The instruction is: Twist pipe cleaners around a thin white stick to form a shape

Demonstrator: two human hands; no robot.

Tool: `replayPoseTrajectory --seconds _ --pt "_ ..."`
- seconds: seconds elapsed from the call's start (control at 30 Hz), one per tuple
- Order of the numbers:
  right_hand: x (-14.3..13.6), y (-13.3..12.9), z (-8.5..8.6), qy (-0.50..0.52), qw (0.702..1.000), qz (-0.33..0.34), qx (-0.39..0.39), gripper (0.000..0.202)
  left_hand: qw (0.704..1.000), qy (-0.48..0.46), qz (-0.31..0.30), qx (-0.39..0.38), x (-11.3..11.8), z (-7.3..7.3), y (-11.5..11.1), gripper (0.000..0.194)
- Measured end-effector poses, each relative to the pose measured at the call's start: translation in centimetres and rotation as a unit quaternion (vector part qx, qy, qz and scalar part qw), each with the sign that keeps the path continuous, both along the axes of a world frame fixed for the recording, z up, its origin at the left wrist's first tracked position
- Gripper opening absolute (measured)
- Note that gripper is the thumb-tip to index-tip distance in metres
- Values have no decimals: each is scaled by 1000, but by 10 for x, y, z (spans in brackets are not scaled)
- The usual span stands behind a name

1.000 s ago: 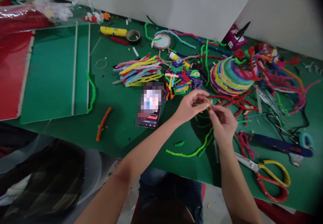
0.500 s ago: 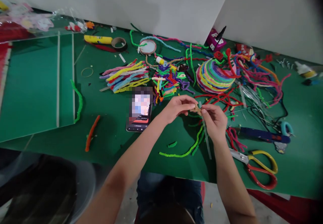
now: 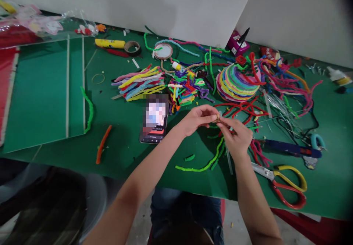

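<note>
Between my two hands is a small tan-brown twist of fuzzy pipe cleaner, mostly covered by fingertips. My left hand pinches it from the left with thumb and forefinger. From the right, my right hand grips the same piece, its fingertips touching those of the left. A translucent stick lies on the table below my right hand. Bright green pipe cleaners curve under and beside that hand. Just left of my left wrist rests a lit phone.
Large scissors lie right of my right forearm, below a dark blue tool. Behind my hands are cut pipe cleaner bundles and a striped round object. An orange pipe cleaner and green board are at left.
My right fingers have closed in toward the left ones, and less of the brown piece shows. The whole view has shifted slightly; the table items keep their places.
</note>
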State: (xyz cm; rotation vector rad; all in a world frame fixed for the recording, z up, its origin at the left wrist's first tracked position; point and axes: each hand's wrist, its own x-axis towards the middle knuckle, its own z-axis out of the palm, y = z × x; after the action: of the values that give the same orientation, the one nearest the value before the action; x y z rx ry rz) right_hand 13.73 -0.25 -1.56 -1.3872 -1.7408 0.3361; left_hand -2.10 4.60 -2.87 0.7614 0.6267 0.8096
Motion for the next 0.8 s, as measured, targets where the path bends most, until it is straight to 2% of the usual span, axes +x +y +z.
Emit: replayPoseTrajectory --seconds 0.13,0.23,0.4,0.5,0.63,0.7,0.8 --pt "-1 1 0 -14 999 -41 9 9 997 28 30 60 4 -4 0 37" --pt "1 3 -3 -23 998 -53 5 11 993 47 26 103 5 -5 0 37" --pt "6 5 -6 -54 998 -3 -34 13 979 121 40 159 1 -2 1 29" --pt "8 5 -5 -61 997 21 -50 13 975 139 22 170 -1 -1 2 27" --pt "5 4 -2 -22 995 26 -97 18 966 152 24 209 0 -1 1 24" --pt "1 4 -1 38 988 26 -144 21 947 165 58 271 1 0 0 20" --pt "-4 3 -2 170 960 46 -218 27 888 187 124 401 3 0 -3 15"
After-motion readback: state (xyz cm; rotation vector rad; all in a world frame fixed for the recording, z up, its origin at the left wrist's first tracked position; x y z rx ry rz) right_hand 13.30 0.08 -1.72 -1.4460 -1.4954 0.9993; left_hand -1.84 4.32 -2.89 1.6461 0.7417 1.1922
